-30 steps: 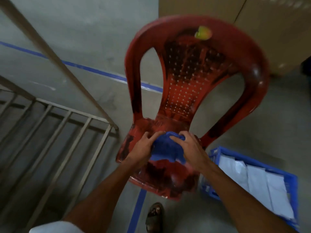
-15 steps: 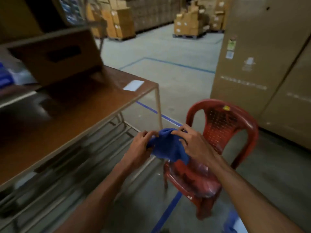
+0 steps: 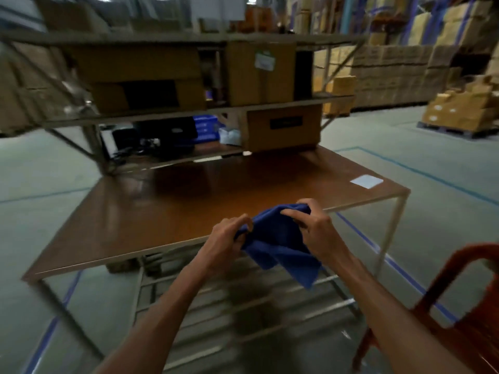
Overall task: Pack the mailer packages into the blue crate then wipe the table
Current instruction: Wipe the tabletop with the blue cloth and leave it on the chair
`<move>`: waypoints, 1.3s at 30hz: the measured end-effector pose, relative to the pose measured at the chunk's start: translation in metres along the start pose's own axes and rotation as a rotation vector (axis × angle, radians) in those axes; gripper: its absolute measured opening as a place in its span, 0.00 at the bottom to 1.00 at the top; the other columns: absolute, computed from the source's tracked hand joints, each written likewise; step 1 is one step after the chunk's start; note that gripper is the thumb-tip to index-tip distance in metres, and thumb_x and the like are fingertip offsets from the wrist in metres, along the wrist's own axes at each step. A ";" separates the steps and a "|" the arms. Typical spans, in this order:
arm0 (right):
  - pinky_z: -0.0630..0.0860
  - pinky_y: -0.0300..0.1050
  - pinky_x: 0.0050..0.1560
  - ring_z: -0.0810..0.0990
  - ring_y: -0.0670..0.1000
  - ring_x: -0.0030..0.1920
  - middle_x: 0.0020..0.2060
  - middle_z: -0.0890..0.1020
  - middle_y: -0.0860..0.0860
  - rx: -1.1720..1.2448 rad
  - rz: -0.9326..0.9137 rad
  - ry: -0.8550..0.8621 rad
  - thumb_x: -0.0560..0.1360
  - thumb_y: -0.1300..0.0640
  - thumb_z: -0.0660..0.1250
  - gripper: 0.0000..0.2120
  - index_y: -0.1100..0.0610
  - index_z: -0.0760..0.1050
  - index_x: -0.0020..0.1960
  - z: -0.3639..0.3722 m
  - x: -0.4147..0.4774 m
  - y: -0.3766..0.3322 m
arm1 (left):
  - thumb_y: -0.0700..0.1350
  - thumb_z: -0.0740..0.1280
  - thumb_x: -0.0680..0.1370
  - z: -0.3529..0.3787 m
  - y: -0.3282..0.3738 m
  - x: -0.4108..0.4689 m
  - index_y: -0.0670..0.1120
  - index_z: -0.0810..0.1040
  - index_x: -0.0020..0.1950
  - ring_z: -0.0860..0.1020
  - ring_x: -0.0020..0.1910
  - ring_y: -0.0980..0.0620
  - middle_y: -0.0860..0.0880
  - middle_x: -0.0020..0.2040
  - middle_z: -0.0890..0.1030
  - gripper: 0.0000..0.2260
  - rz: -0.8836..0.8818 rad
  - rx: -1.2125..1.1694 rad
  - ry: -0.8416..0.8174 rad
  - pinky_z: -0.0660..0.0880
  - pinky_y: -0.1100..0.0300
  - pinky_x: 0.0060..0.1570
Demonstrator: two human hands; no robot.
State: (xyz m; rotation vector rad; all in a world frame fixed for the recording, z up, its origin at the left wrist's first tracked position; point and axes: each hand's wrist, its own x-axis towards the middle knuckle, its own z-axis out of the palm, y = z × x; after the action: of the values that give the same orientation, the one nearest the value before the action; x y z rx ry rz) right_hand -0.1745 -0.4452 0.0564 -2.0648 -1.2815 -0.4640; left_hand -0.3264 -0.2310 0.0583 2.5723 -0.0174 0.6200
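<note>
A dark blue cloth [image 3: 280, 244] hangs bunched between both hands, just above the near edge of the brown table [image 3: 167, 209]. My left hand [image 3: 226, 238] pinches its left side and my right hand [image 3: 316, 230] grips its upper right corner. A loose flap of the cloth droops below the table edge. One white mailer package [image 3: 366, 181] lies flat near the table's far right corner. The blue crate is out of view.
A red plastic chair [image 3: 464, 306] stands at the lower right beside the table. Shelves with cardboard boxes [image 3: 283, 125] and dark equipment rise behind the table. Metal slats sit under the tabletop. Stacked cartons fill the warehouse floor at the far right.
My view has swung from the red chair and blue crate up and left to face the table. Both hands carried the blue cloth from the chair seat to the table's near edge.
</note>
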 end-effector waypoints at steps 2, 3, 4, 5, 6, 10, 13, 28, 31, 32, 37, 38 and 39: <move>0.82 0.50 0.51 0.77 0.58 0.55 0.63 0.71 0.59 0.040 -0.035 -0.007 0.78 0.69 0.65 0.18 0.55 0.78 0.65 0.040 0.030 -0.044 | 0.40 0.63 0.80 -0.037 -0.042 -0.028 0.58 0.69 0.50 0.72 0.52 0.62 0.54 0.56 0.75 0.11 -0.054 0.032 0.039 0.69 0.67 0.45; 0.82 0.47 0.50 0.77 0.57 0.54 0.63 0.71 0.58 0.053 -0.059 -0.016 0.78 0.69 0.66 0.18 0.55 0.77 0.66 0.062 0.045 -0.065 | 0.40 0.63 0.79 -0.055 -0.062 -0.041 0.57 0.69 0.50 0.71 0.52 0.62 0.54 0.55 0.74 0.11 -0.082 0.044 0.060 0.68 0.67 0.45; 0.80 0.41 0.49 0.76 0.56 0.54 0.63 0.70 0.58 0.064 -0.085 -0.027 0.78 0.69 0.66 0.18 0.55 0.77 0.66 0.083 0.058 -0.086 | 0.39 0.64 0.79 -0.074 -0.081 -0.055 0.56 0.70 0.51 0.71 0.51 0.61 0.53 0.55 0.73 0.10 -0.107 0.053 0.092 0.68 0.68 0.44; 0.76 0.34 0.49 0.75 0.54 0.55 0.63 0.70 0.58 0.073 -0.103 -0.034 0.78 0.69 0.66 0.18 0.56 0.77 0.65 0.103 0.071 -0.106 | 0.39 0.65 0.78 -0.091 -0.099 -0.068 0.54 0.72 0.51 0.72 0.50 0.59 0.52 0.54 0.73 0.10 -0.135 0.052 0.133 0.69 0.70 0.43; 0.71 0.29 0.48 0.74 0.53 0.55 0.63 0.70 0.59 0.076 -0.114 -0.035 0.78 0.69 0.66 0.18 0.56 0.78 0.65 0.122 0.084 -0.126 | 0.38 0.66 0.77 -0.107 -0.118 -0.081 0.52 0.74 0.51 0.73 0.48 0.58 0.52 0.53 0.73 0.09 -0.162 0.051 0.181 0.70 0.71 0.44; 0.66 0.27 0.47 0.74 0.52 0.53 0.64 0.71 0.59 0.114 -0.138 -0.085 0.78 0.67 0.68 0.17 0.57 0.78 0.65 0.190 0.124 -0.191 | 0.33 0.68 0.74 -0.158 -0.187 -0.125 0.52 0.78 0.50 0.74 0.48 0.60 0.51 0.50 0.74 0.14 -0.250 0.083 0.323 0.72 0.71 0.46; 0.74 0.37 0.49 0.73 0.52 0.55 0.67 0.68 0.57 0.187 -0.161 -0.084 0.79 0.65 0.67 0.17 0.55 0.77 0.67 0.233 0.153 -0.221 | 0.32 0.67 0.76 -0.190 -0.227 -0.137 0.50 0.82 0.51 0.74 0.50 0.68 0.52 0.51 0.78 0.14 -0.300 0.094 0.487 0.69 0.75 0.48; 0.67 0.39 0.65 0.73 0.57 0.64 0.70 0.68 0.61 0.240 -0.064 -0.150 0.80 0.67 0.64 0.15 0.63 0.78 0.65 0.435 0.311 -0.226 | 0.35 0.76 0.73 -0.238 -0.442 -0.086 0.50 0.85 0.58 0.78 0.52 0.60 0.51 0.58 0.83 0.16 -0.479 0.147 0.417 0.68 0.80 0.51; 0.60 0.27 0.63 0.71 0.51 0.63 0.69 0.68 0.57 0.323 0.021 -0.184 0.80 0.63 0.66 0.14 0.64 0.78 0.65 0.478 0.358 -0.217 | 0.35 0.74 0.74 -0.244 -0.497 -0.058 0.49 0.86 0.55 0.79 0.47 0.63 0.51 0.53 0.85 0.13 -0.568 0.131 0.411 0.74 0.75 0.50; 0.60 0.24 0.61 0.71 0.49 0.62 0.67 0.68 0.54 0.359 0.063 -0.188 0.80 0.62 0.65 0.14 0.64 0.77 0.65 0.492 0.374 -0.215 | 0.34 0.74 0.75 -0.247 -0.514 -0.047 0.49 0.86 0.56 0.79 0.47 0.63 0.51 0.53 0.86 0.13 -0.596 0.127 0.399 0.75 0.75 0.50; 0.62 0.23 0.59 0.73 0.62 0.64 0.68 0.71 0.61 0.382 0.189 -0.248 0.79 0.65 0.63 0.15 0.64 0.77 0.64 0.552 0.437 -0.198 | 0.30 0.71 0.74 -0.253 -0.589 0.001 0.46 0.86 0.57 0.82 0.50 0.55 0.48 0.56 0.84 0.16 -0.668 0.166 0.334 0.68 0.81 0.46; 0.64 0.29 0.64 0.71 0.62 0.67 0.71 0.69 0.60 0.319 0.191 -0.268 0.79 0.65 0.63 0.16 0.62 0.77 0.66 0.563 0.443 -0.194 | 0.30 0.71 0.73 -0.252 -0.602 0.007 0.46 0.85 0.58 0.83 0.51 0.52 0.48 0.57 0.84 0.17 -0.677 0.176 0.319 0.67 0.81 0.48; 0.66 0.40 0.68 0.68 0.62 0.69 0.73 0.67 0.60 0.202 0.165 -0.258 0.79 0.63 0.65 0.17 0.60 0.76 0.68 0.573 0.445 -0.191 | 0.30 0.70 0.73 -0.251 -0.613 0.011 0.46 0.85 0.59 0.82 0.54 0.50 0.47 0.59 0.83 0.19 -0.676 0.180 0.299 0.66 0.81 0.50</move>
State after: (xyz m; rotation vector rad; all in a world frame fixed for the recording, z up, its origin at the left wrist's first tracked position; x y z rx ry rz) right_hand -0.1637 0.3007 -0.0253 -2.0825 -1.2321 0.0075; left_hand -0.3475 0.4265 -0.0241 2.3928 0.9967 0.7417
